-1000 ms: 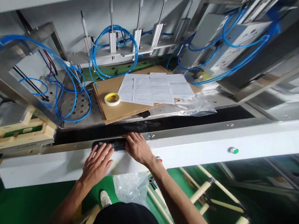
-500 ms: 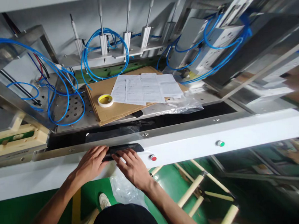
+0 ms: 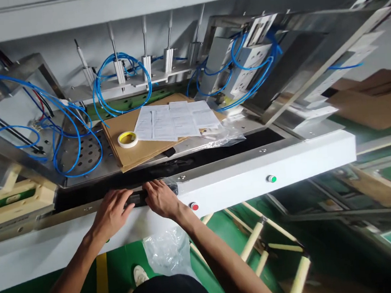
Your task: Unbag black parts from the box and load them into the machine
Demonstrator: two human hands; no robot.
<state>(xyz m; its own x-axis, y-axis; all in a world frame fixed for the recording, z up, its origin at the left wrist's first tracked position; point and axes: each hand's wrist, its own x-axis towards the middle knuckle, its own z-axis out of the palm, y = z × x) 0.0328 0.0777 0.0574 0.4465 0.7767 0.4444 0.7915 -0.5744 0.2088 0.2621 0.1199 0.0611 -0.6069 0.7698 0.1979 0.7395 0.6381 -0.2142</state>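
A long, flat black part (image 3: 137, 198) lies along the front rail of the machine, between my two hands. My left hand (image 3: 111, 211) grips its left end, thumb on the near side and fingers over the far edge. Farther right, my right hand (image 3: 161, 198) is closed over the part with its fingers curled, covering much of it. The part's right end shows past my right hand, with what looks like clear plastic film (image 3: 170, 181) by it. Just right of my right wrist is a red button (image 3: 194, 206) on the white front panel (image 3: 226, 190).
Behind the dark slot (image 3: 259, 140) lie cardboard sheets (image 3: 124, 158) with printed papers (image 3: 176, 121) and a tape roll (image 3: 128, 139). Blue air hoses (image 3: 99, 88) loop around metal cylinders (image 3: 119, 71). A green button (image 3: 271, 179) sits farther right. A clear plastic bag (image 3: 166, 249) hangs below the panel.
The camera view has shifted, so the machine appears farther left. My right hand has gone from fingers laid on the black part to curling over it. The clear film has moved from the slot toward my right hand.
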